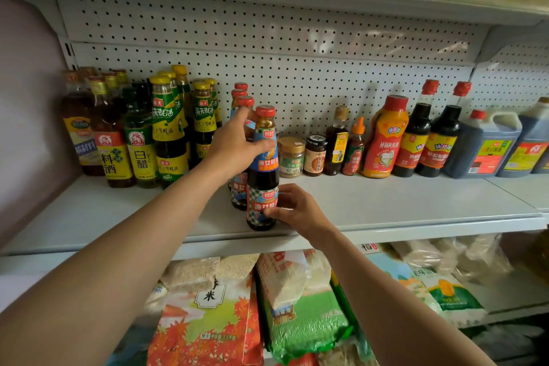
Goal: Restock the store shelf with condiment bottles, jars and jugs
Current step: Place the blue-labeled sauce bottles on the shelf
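Note:
A dark sauce bottle with a red cap and a blue-and-orange label stands near the front edge of the white shelf. My left hand grips its upper part, thumb across the label, fingers reaching toward the bottle behind. My right hand pinches its lower label from the right. A row of matching red-capped bottles lines up straight behind it toward the pegboard back.
Yellow-capped sauce, vinegar and cooking-wine bottles crowd the shelf's left. To the right stand small jars, an orange squeeze bottle, dark soy bottles and jugs. Bags of rice fill the shelf below.

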`<action>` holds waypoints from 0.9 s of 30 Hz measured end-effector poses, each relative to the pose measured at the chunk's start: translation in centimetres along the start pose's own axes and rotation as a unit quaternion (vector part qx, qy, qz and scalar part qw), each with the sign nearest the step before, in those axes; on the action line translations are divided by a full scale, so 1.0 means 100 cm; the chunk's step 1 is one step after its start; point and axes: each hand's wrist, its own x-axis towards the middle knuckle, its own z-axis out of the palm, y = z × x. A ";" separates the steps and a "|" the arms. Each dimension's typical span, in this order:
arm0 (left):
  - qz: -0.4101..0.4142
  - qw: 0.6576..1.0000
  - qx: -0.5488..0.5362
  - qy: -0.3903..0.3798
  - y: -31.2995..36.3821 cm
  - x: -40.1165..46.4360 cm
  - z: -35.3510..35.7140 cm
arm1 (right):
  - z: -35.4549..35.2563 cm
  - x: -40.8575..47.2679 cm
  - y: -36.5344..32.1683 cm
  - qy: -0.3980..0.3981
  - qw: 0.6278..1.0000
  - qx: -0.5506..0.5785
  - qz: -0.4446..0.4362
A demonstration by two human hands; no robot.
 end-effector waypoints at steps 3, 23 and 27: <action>0.007 1.000 -0.004 0.005 -0.005 -0.005 -0.014 | 0.013 0.005 0.000 0.010 0.999 -0.039 -0.012; -0.006 0.988 0.108 -0.113 0.039 0.032 -0.038 | 0.041 0.002 0.003 0.070 0.990 -0.119 -0.025; 0.003 0.970 0.201 -0.137 0.034 0.037 -0.037 | 0.041 0.001 0.002 0.064 0.990 -0.122 -0.027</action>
